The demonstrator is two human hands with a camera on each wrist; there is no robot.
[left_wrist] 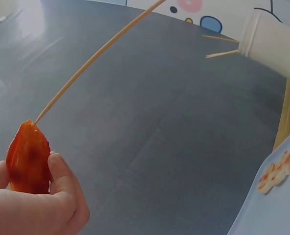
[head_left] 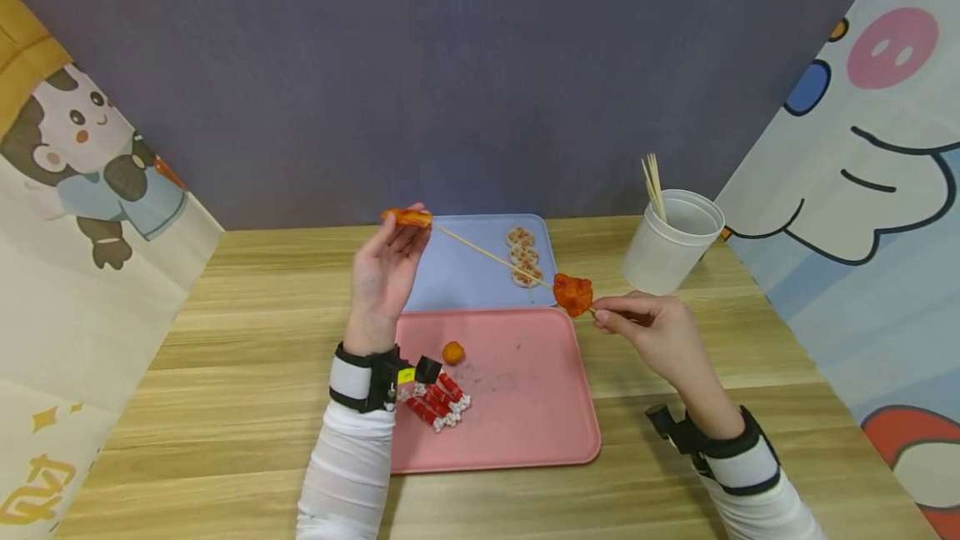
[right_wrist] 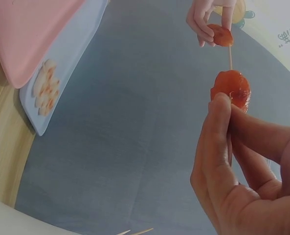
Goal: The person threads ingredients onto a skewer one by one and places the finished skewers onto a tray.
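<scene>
A thin wooden skewer spans the space between both hands, above the trays. My left hand grips a glossy orange-red food piece between thumb and fingers, and one end of the skewer meets its tip. Toward the other end, a second orange-red piece is threaded on the skewer. My right hand pinches the skewer just behind that piece, fingertips close against it in the right wrist view. The exact kind of food is not clear.
A pink tray holds a small orange ball and several red-and-white pieces. Behind it, a blue tray carries round pale slices with red-brown marks in a row. A white cup with several wooden skewers stands at right.
</scene>
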